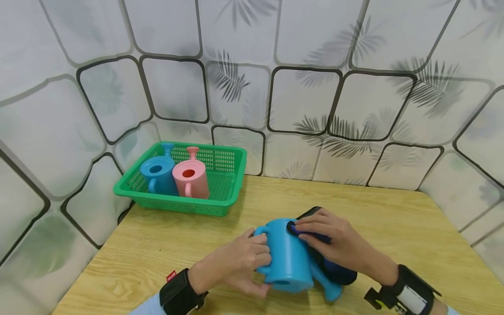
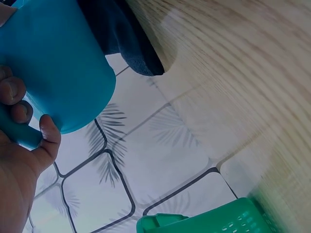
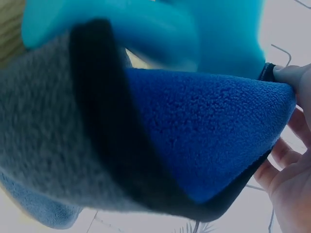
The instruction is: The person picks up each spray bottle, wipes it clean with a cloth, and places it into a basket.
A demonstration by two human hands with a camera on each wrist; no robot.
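A light-blue toy watering can (image 1: 287,258) is held tilted over the table, its spout pointing down to the right in the head view. My left hand (image 1: 246,258) grips it by the handle (image 2: 22,131), fingers curled round. With the right hand (image 1: 334,236) I pinch a blue and grey cloth with black edging (image 3: 209,121) and press it against the can's side near the upper end. The rest of the cloth hangs down behind the can and spout.
At the back left of the wooden table (image 1: 386,227) stands a green plastic basket (image 1: 232,192). In it are a blue watering can (image 1: 159,175) and a pink one (image 1: 193,177). Patterned sheeting (image 1: 240,96) rises behind the table and along both sides.
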